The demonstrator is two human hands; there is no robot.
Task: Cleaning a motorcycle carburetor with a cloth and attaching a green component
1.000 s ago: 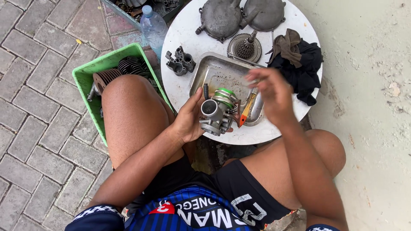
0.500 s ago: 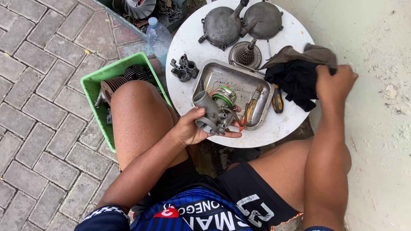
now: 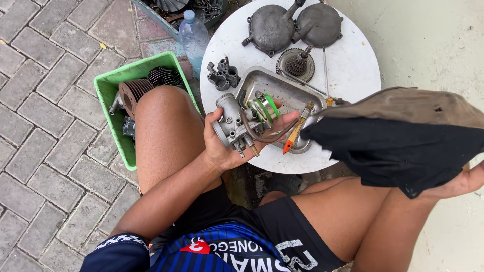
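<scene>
While you sit at the round white table [image 3: 353,65]:
Cloth [image 3: 403,141]: your right hand [image 3: 466,182] holds it from below, fingers hidden, closure unclear; its hem could sweep the brush [image 3: 297,128] off the metal tray [image 3: 262,83].
Carburetor [image 3: 239,121]: cradled in your left hand [image 3: 224,141], fingers half-curled; long axis lower-left to upper-right, its bore opening facing lower left; it may roll out.

The cloth [image 3: 403,146] hides the right hand's [image 3: 461,184] fingers and the table's [image 3: 353,65] right edge — the crate [image 3: 171,15] is cut off at the top.
</scene>
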